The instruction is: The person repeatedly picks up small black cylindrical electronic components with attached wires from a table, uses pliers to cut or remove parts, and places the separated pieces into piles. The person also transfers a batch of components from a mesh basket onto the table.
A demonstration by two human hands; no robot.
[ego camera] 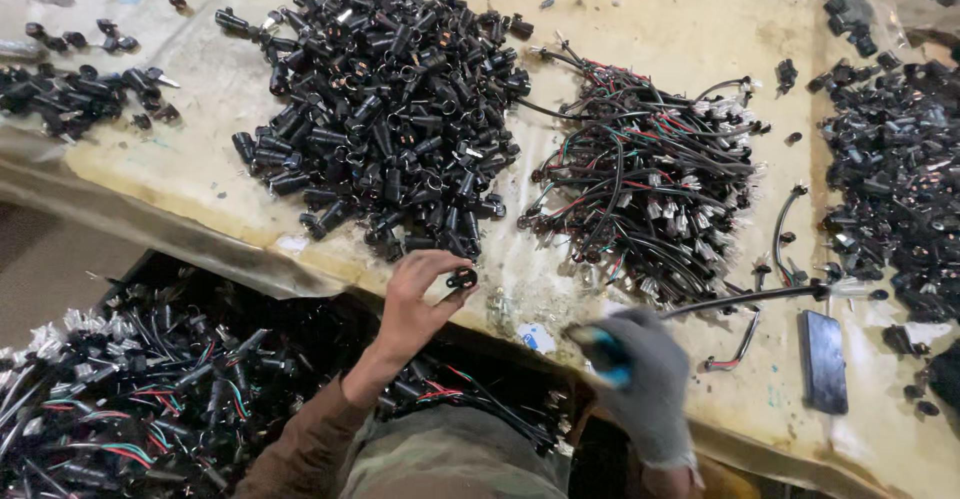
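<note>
- Here, the bare left hand (415,304) pinches a small black plastic connector sleeve (461,280) between thumb and fingertips; the fingers are closed on it, just over the near edge of the worn, stained beige worktable (700,19).
- The sleeve sits at the right side of that hand, toward the gloved right hand (640,379). It looks short and roundish from here, and I cannot tell for sure which way its long axis points.
- The right hand, in a grey knitted glove with a blue patch, is blurred. Whether it is closed on something I cannot tell. A thin black cable (745,300) lies across the table just beyond it, its near end pointing toward the glove.
- So the left hand has the sleeve, and the right hand is the nearer one to the cable.
- Directly behind the sleeve lies the big heap of glossy black plastic sleeves (385,109), hard and tube-shaped.
- To the right is a tangled bundle of black cables with red, green and white cores (650,179), soft and flexible.
- Below the table edge a bin of assembled black cables (150,389) is seen.
</note>
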